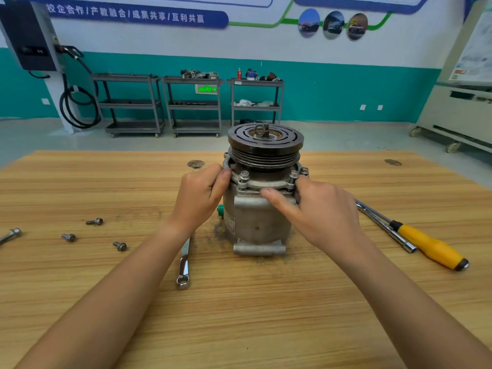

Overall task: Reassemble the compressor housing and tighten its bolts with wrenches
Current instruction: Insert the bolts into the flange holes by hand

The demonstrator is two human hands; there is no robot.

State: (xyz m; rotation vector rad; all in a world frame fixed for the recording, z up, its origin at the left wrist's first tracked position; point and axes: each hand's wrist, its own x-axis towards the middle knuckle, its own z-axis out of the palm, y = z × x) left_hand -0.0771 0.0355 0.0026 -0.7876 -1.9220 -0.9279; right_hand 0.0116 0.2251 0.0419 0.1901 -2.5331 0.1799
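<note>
A grey metal compressor (253,222) stands upright mid-table, its dark grooved pulley (265,141) on top. Its front housing flange (262,184) sits on the body with bolts standing in it (244,176) (293,174). My left hand (203,193) grips the flange's left edge with curled fingers. At the right side my right hand (314,206) holds the flange, thumb laid across the front of the body. A ring spanner (184,265) lies on the table near my left forearm. Three loose bolts (94,222) (69,237) (120,246) lie to the left.
A yellow-handled socket driver (428,245) and a steel T-bar wrench (383,225) lie to the right. Another tool's end (12,233) pokes in at the left edge. The wooden table (239,315) has a small round insert (196,164) behind my left hand. Metal carts line the far wall.
</note>
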